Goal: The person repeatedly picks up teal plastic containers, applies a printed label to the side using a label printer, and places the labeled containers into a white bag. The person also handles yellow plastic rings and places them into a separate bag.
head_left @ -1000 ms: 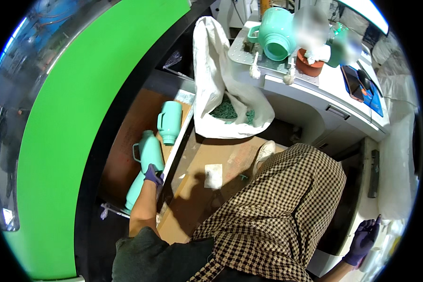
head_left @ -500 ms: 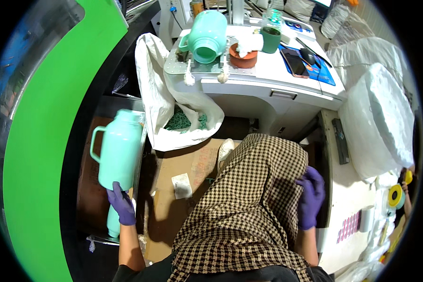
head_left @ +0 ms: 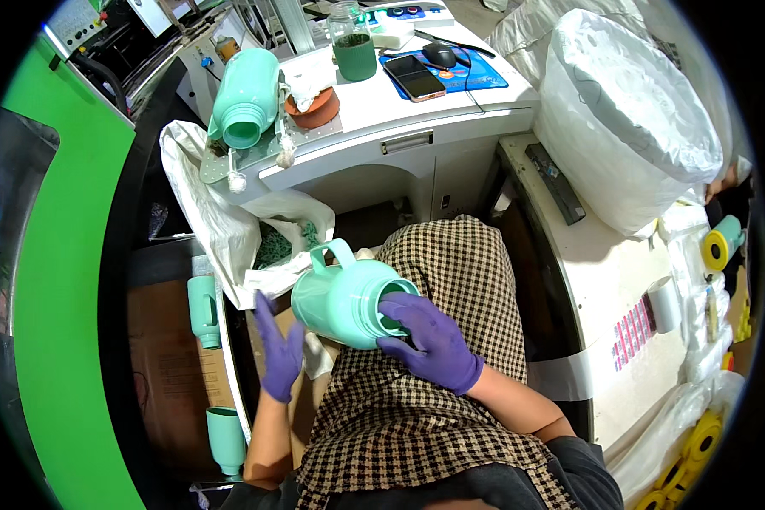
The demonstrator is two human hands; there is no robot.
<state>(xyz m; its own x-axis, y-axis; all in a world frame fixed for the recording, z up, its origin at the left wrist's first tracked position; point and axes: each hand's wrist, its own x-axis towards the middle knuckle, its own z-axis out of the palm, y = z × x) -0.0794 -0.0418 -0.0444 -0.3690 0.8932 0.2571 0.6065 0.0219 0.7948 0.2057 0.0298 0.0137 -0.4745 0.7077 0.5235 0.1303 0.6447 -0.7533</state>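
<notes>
The mint-green jug (head_left: 340,296) is glossy and smooth, with a rounded shoulder, a ridged neck like a screw thread and a wide open mouth. A looped handle of the same green stands up along its upper side. It lies tilted on its side in the air over the person's checked apron (head_left: 450,255), mouth toward the right and base toward the left.

The right hand (head_left: 433,342), in a purple glove, grips the jug at the neck, its fingers reaching into the mouth and closing on the rim. The left hand (head_left: 282,353), gloved the same, is open just beside the base, fingers stretched and holding nothing.

Half a second ago the left hand had the jug by its base, above the box (head_left: 166,365), neck pointing away from the person, while the right hand was empty near the lap. Now the jug is over the apron, turned mouth to the right, and in the right hand's hold. Two similar jugs (head_left: 204,313) lie in the box.
</notes>
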